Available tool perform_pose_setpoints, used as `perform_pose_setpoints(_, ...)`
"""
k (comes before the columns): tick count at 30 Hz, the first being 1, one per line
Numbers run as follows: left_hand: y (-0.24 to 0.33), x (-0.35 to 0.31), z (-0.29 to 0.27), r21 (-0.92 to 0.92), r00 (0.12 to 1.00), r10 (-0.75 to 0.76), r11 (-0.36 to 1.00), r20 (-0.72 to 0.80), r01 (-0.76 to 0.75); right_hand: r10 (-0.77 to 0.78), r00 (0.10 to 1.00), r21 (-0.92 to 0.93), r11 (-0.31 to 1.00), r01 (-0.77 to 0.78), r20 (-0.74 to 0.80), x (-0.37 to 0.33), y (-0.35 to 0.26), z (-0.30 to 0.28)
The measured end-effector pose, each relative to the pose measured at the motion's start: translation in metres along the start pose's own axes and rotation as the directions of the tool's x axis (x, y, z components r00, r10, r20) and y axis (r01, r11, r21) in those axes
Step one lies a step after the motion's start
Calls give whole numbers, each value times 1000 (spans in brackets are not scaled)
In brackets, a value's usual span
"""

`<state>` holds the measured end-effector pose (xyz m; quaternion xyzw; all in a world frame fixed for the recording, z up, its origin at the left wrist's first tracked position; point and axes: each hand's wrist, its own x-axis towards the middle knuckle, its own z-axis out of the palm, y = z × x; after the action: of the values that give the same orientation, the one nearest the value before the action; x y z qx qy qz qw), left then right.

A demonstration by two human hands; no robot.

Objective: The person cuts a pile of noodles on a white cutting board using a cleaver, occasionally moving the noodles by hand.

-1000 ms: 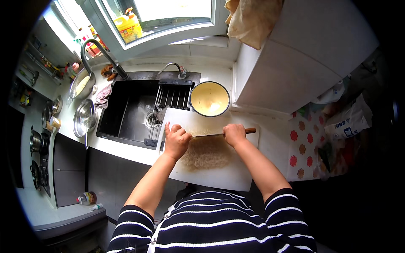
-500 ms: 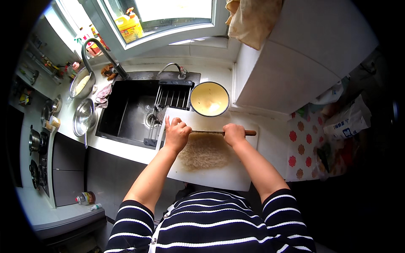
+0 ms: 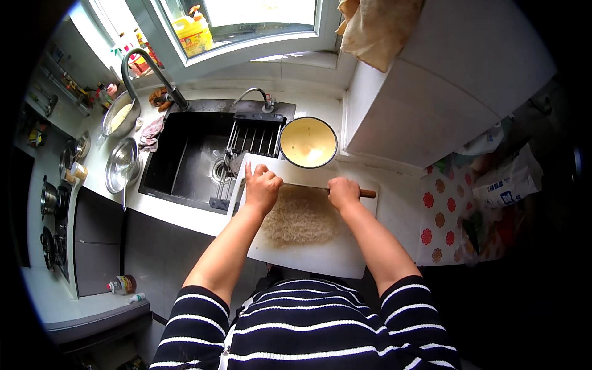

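Observation:
A knife with a wooden handle (image 3: 368, 193) lies crosswise above a white cutting board (image 3: 333, 264), its blade seen nearly edge-on. My right hand (image 3: 343, 193) is closed around the handle. At the other end, my left hand (image 3: 263, 189) pinches the tip end of the blade, its index finger pointing up and away. On the board, just nearer to me than the blade, spreads a flat layer of finely chopped, pale, translucent strands (image 3: 299, 222). They look like soaked noodles, but I cannot be certain. Beyond the board stands a cream bowl with a dark rim (image 3: 308, 143).
Left of the board is a black sink (image 3: 179, 148) with a dish rack (image 3: 253, 139) and a curved faucet (image 3: 131, 68). A metal strainer (image 3: 123, 166) and a bowl with pale dough-like food (image 3: 120, 117) sit farther left. A white cabinet (image 3: 425, 117) juts out at right.
My left hand and the blade's tip end have shifted slightly away from me, so the knife slants a little more. My right hand stays on the handle. The view has shifted slightly.

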<state>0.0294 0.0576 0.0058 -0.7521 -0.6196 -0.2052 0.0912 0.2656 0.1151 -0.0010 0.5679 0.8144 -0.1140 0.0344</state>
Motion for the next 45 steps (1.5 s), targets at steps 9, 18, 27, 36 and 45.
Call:
perform_pose_setpoints(9,13,-39,-18,-28,998,31,999,-55,-33,-50,999,8,999,50,-5,-38,0,18)
perform_pose_setpoints(18,6,-17,-25,-78,994,24,996,-105,-32,-19,1000,14,1000,19,12,-26,-5,-7)
perform_pose_setpoints(27,-5,-13,-10,-56,998,43,997,-50,-46,-6,1000,7,1000,6,30,-13,-4,-1)
perform_pose_setpoints(36,-10,8,5,-17,998,2,1000,-63,-3,48,999,34,998,-47,-24,12,-3,2)
perform_pose_setpoints(45,-10,14,0,-47,997,-6,999,-77,2,63,998,57,996,-62,-16,14,-2,-3)
